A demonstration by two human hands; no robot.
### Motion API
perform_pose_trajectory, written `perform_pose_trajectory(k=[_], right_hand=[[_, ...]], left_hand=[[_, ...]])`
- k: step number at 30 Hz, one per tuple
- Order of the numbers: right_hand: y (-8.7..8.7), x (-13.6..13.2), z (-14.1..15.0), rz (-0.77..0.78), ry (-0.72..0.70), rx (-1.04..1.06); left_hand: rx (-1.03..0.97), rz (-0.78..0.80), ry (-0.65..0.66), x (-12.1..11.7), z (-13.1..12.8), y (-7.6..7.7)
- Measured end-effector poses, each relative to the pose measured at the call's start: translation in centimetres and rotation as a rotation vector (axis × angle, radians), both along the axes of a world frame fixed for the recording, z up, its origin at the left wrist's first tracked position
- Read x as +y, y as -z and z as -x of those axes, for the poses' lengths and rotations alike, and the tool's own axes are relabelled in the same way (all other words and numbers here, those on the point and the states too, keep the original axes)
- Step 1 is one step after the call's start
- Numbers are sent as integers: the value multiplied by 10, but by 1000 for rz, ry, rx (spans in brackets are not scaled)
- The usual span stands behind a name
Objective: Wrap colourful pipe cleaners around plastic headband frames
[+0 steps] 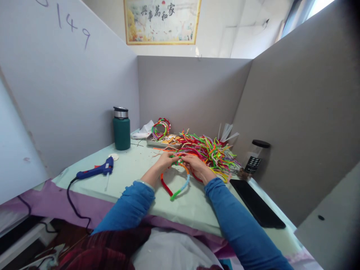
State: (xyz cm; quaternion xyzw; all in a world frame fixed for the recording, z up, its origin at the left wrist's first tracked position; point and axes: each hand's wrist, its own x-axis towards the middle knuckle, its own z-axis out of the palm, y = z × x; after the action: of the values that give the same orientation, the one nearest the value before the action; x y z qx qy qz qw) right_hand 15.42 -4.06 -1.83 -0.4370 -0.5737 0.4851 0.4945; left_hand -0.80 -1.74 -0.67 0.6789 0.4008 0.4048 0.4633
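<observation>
A: ok so where's the fuzzy hoop (185, 183)?

B: Front and middle of the table (149, 165), between both hands. Red, orange, light blue and green bits, coming to a point at the near end. Can't tell if that tip touches the cloth, tbh.

A: And the hands?

B: Left hand (165, 162) has its fingertips pinched on the green far end. Right hand (197, 167) is clamped on that same end, just beside the left one. Exactly how the fingers grip is too small to make out.

A: What else is around?

B: Big messy pile (210, 150) of colorful fuzzy stems behind the right hand. Metal tray (150, 143) left of the pile, with fuzzy rings (160, 130) at its left end. Green bottle (122, 134) further left, and a blue glue gun (94, 171) lying nearer, cord hanging off the edge.

A: Right side?

B: Flat black slab (257, 204) by the right forearm, plus a black-lidded jar (255, 157) beyond it.
</observation>
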Motion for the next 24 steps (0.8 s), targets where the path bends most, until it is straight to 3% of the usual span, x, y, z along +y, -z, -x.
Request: perform_pose_trajectory(k=[3,6,13,18,24], right_hand=[[-1,-1,2,70,-14,11],[-4,-5,3,33,18,-23],[-7,-10,-1,-96,52,-288],[-9,-10,-2,-117,114,-168],[-9,-11,0,-53,79,-96]], left_hand=[[24,-61,-50,0,-2,1],[11,-80,-65,2,-3,3],[-221,90,51,4,3,-1],[-139,160,116,2,7,-4],[-209,154,-6,4,4,-5]])
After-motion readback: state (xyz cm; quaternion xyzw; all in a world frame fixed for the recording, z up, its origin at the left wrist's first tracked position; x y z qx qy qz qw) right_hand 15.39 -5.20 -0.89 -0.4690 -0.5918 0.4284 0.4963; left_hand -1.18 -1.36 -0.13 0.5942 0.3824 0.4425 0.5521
